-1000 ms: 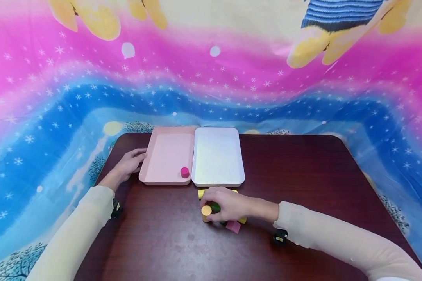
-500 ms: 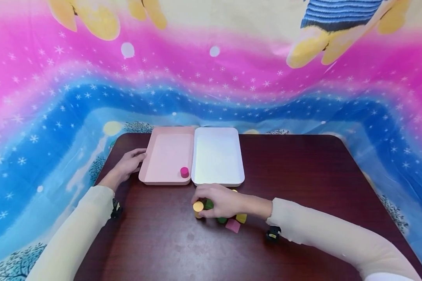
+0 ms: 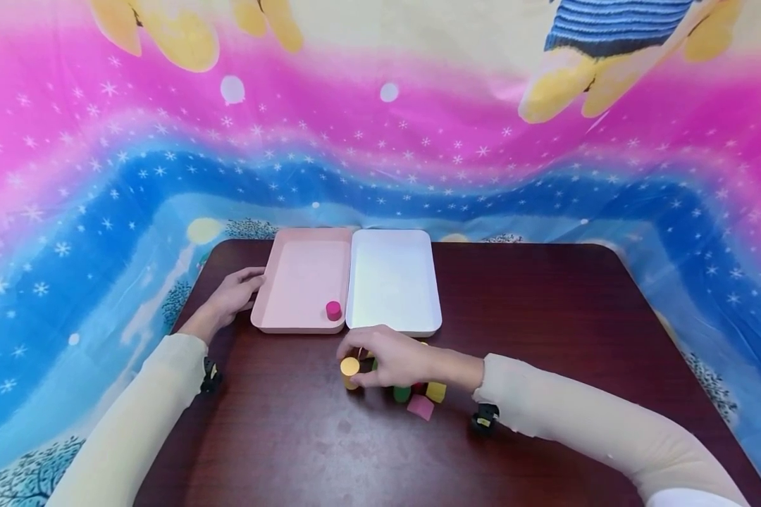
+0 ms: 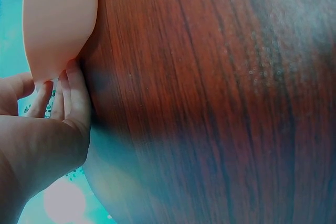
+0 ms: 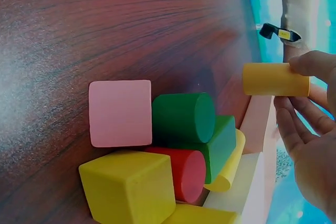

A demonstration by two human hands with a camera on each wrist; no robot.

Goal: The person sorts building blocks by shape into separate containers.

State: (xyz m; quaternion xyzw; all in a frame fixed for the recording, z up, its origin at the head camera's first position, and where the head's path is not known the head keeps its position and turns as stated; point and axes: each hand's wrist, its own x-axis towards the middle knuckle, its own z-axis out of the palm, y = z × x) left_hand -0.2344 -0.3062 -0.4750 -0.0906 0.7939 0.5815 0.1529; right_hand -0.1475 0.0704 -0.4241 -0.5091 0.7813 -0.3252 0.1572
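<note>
My right hand (image 3: 401,355) pinches an orange-yellow cylinder block (image 5: 270,79) between thumb and fingers. In the head view the block stands upright, just in front of the trays; whether it touches the table I cannot tell. To the left, my left hand (image 3: 231,294) touches the outer left side of the pink tray (image 3: 263,296), its fingers fairly straight in the left wrist view. Under and beside the right hand lie a pink block (image 5: 121,113), a green cylinder (image 5: 184,117), a green block (image 5: 220,145), a red cylinder (image 5: 189,176) and yellow blocks (image 5: 126,184).
The white tray (image 3: 393,282) stands against the pink tray's right side. A magenta cylinder (image 3: 333,310) sits in the pink tray's near right corner. All of it rests on a dark wooden table (image 3: 533,310), with a printed cloth (image 3: 380,155) behind.
My right hand has carried the orange-yellow cylinder a short way left and slightly toward the trays, away from the other blocks. The left hand has stayed at the pink tray.
</note>
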